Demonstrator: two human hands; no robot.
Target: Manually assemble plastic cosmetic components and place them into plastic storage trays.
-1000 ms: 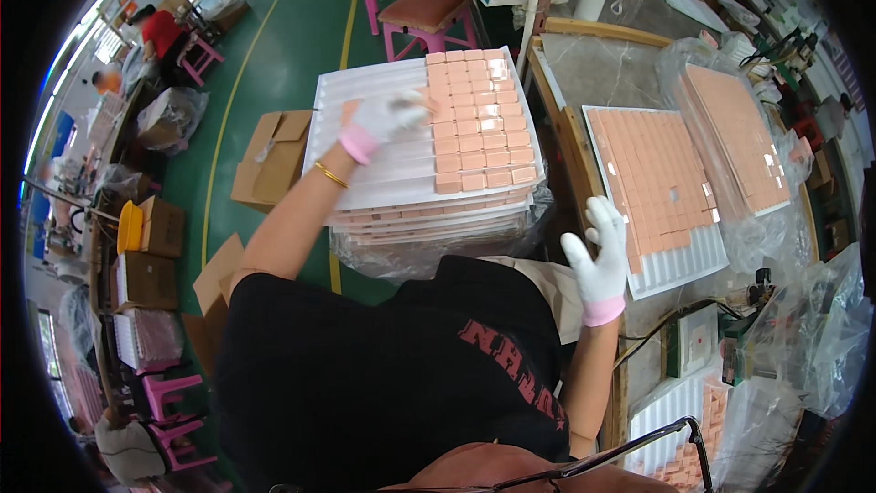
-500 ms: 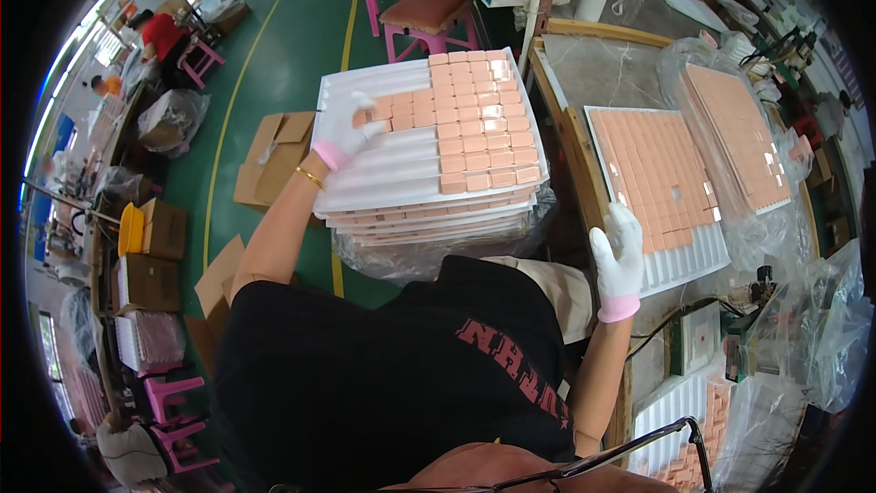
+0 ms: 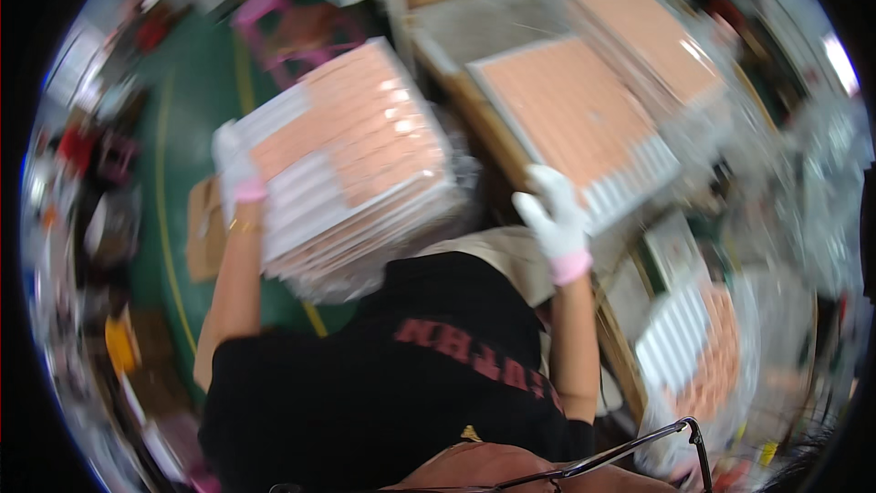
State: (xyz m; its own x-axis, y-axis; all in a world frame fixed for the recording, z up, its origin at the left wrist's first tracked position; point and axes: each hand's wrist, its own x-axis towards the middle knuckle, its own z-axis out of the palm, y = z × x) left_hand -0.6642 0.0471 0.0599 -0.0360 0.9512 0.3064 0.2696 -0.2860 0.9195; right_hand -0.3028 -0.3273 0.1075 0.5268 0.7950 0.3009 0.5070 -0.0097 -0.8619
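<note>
Everything is smeared by motion. My left hand [image 3: 239, 164], in a white glove with a pink cuff, is at the left edge of a white ridged tray [image 3: 306, 196]. Its fingers are too blurred to read, and I cannot make out anything in them. That tray tops a stack and is partly covered by glossy peach-pink rectangular pieces [image 3: 365, 128], mostly on its right side. My right hand [image 3: 557, 224], gloved alike, is open with thumb and fingers apart. It hovers by the near corner of a second white tray [image 3: 630, 187], largely filled with similar peach pieces [image 3: 566, 96].
Beyond the second tray lies another peach-filled tray [image 3: 652, 41] with clear plastic around it. A wooden table edge [image 3: 502, 141] runs beside the stack. Another part-filled tray [image 3: 671, 333] sits at lower right. A pink stool [image 3: 265, 14] and a cardboard box [image 3: 205, 233] stand on the green floor.
My left hand has moved from the row of peach pieces to the tray's left edge. The whole view has turned and blurred. My right hand stays open by the second tray.
</note>
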